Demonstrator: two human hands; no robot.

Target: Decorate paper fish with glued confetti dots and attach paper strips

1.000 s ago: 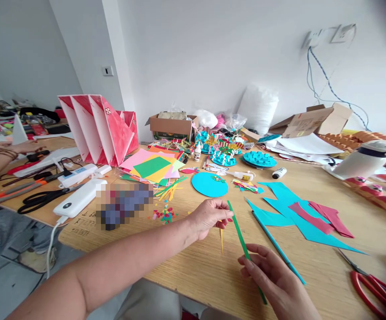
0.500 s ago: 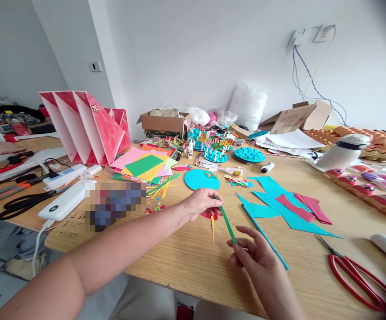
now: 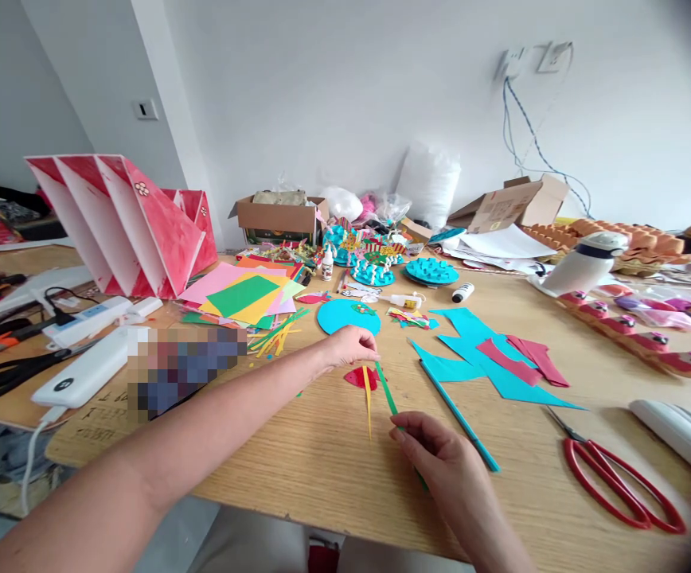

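A narrow green paper strip point(image 3: 386, 388) stretches between my two hands over the table. My left hand point(image 3: 349, 348) pinches its far end. My right hand point(image 3: 438, 455) has thumb and fingers closed on it lower down, and a short tail shows beneath that hand. Under the strip lies a red paper fish point(image 3: 357, 378), partly covered by a pointed yellow paper strip point(image 3: 368, 406). Just beyond my left hand is a blue paper circle point(image 3: 339, 317) with a small green decorated fish on it.
Blue paper offcuts point(image 3: 513, 374) and red-handled scissors point(image 3: 620, 481) lie to the right. Coloured paper sheets point(image 3: 243, 296), a white power bank point(image 3: 88, 366) and a red-and-white file rack point(image 3: 124, 231) stand left. Glue bottles point(image 3: 405, 301) and blue decorated discs point(image 3: 431, 271) sit farther back.
My right hand has closed on the green strip and slid along it, leaving a tail below. The strip has shifted off the red fish, which shows more. The view has turned slightly right.
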